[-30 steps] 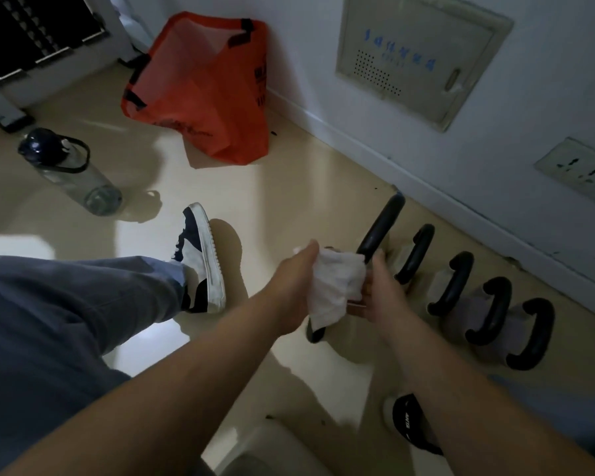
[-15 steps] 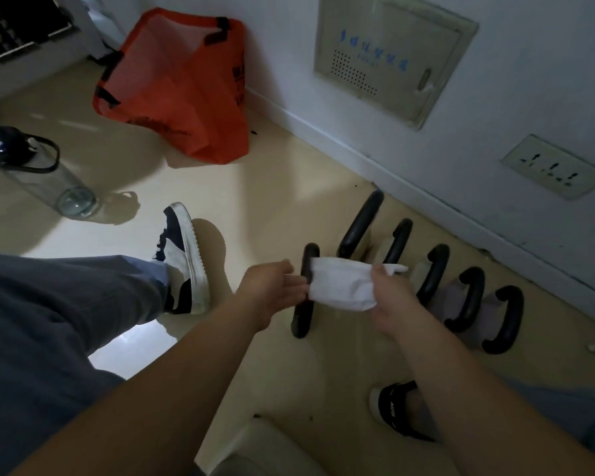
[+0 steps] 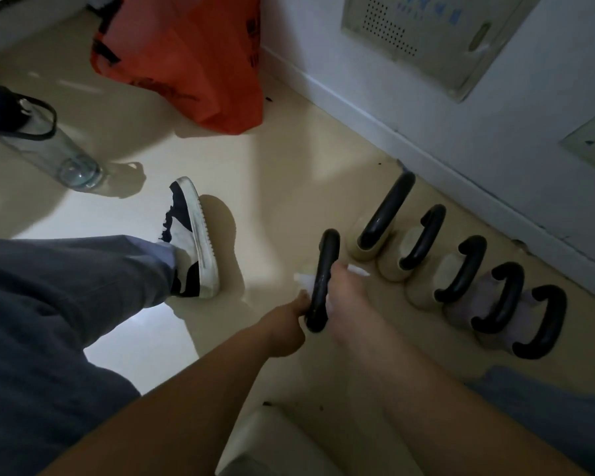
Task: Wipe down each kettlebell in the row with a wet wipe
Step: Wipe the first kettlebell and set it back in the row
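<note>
The floor [image 3: 289, 173] is smooth, shiny and pale yellow, beside a white wall [image 3: 426, 108]. A row of kettlebells [image 3: 468, 269] with curved black handles stands along the wall. The left hand [image 3: 285, 324] grips the near end of the closest black handle [image 3: 322, 280]. The right hand [image 3: 347, 297] presses a soft white wipe [image 3: 304, 280] around that handle. A crinkly orange bag [image 3: 193, 60] and a clear bottle [image 3: 45, 146] sit farther away.

Both hands dropped to nearest kettlebell handle [image 3: 322, 280]; right hand [image 3: 346, 297] presses wet wipe [image 3: 304, 280] under it; left hand [image 3: 289, 324] grips handle's near end.
</note>
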Tool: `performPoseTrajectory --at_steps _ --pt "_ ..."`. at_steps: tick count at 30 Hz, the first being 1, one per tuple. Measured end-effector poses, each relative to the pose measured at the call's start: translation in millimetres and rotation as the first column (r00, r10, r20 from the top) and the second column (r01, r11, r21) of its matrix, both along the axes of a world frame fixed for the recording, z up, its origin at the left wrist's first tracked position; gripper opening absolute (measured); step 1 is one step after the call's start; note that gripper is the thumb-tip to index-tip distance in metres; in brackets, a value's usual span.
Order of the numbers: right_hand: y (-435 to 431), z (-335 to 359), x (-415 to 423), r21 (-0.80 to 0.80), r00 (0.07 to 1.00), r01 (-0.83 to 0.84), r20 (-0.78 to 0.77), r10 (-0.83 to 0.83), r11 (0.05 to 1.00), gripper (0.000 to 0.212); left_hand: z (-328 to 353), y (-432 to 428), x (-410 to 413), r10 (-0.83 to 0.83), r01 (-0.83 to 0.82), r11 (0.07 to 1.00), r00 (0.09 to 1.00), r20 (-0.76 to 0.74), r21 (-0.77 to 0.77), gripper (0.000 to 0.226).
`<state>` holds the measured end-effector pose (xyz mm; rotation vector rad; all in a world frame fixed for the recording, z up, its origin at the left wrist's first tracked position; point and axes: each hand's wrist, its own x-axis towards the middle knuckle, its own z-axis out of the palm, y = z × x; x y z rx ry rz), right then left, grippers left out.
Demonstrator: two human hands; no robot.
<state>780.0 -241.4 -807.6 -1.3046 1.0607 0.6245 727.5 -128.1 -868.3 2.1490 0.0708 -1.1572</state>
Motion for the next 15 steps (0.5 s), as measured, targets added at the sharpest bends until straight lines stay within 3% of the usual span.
performPoseTrajectory --at_steps 2,4,8,11,13,15 --pt "-17.4 -6.4 15.6 0.081 0.992 0.036 0.116 -0.045 0.996 0.033 0.8 1.3 0.1 0.020 -0.019 0.998 1.000 0.012 -0.057 0.087" --pt "-32.0 -17.6 22.8 0.166 0.981 0.082 0.161 -0.109 0.983 0.048 0.7 1.1 -0.4 0.022 -0.021 0.998 1.000 0.018 -0.066 0.085" --pt "-2.5 -5.7 -21.4 -0.061 0.993 -0.095 0.069 0.099 0.994 0.046 -3.1 2.8 0.0 0.042 -0.042 0.999 0.999 -0.016 -0.017 0.066" --pt "15.0 0.2 -66.9 -0.247 0.943 -0.179 0.233 0.238 0.952 0.027 -3.0 3.8 4.3 0.068 -0.068 0.997 0.997 -0.021 -0.031 0.053" --pt "20.7 -0.4 -76.8 -0.307 0.921 -0.204 0.262 0.289 0.930 0.013 -2.3 3.3 4.7 0.086 -0.088 0.995 0.996 -0.027 -0.048 0.049" --pt "24.0 -9.9 -66.6 -0.295 0.946 -0.170 0.217 0.239 0.940 0.023 -1.8 2.9 4.1 0.103 -0.105 0.992 0.994 -0.023 -0.066 0.051"
